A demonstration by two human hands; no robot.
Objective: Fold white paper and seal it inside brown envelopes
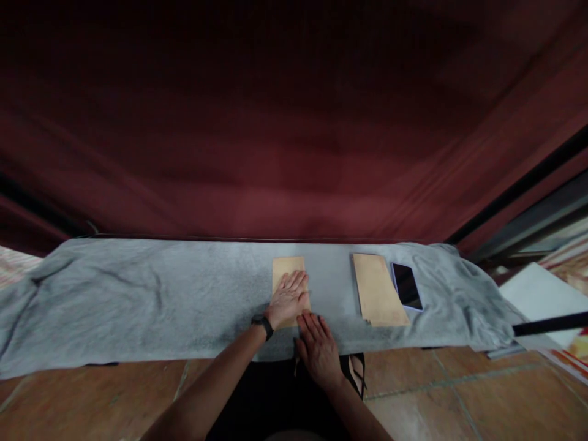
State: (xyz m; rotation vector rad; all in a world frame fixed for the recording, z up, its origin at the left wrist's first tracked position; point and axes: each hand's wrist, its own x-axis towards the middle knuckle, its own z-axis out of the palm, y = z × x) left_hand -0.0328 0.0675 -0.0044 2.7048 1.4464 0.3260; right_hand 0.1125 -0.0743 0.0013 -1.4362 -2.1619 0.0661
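Note:
A tan paper sheet or envelope lies flat on a grey cloth, in the middle of the head view. My left hand, with a dark watch at the wrist, rests flat across the paper, fingers stretched out. Close to the paper's lower right corner is my right hand, laid flat with its fingertips at that edge. Part of the paper is hidden under my left hand. Whether it is a single layer or folded I cannot tell.
To the right lies a stack of similar tan papers, with a smartphone beside it. A dark red fabric wall rises behind the cloth. White sheets and a black bar are at the far right. Below is a tiled floor.

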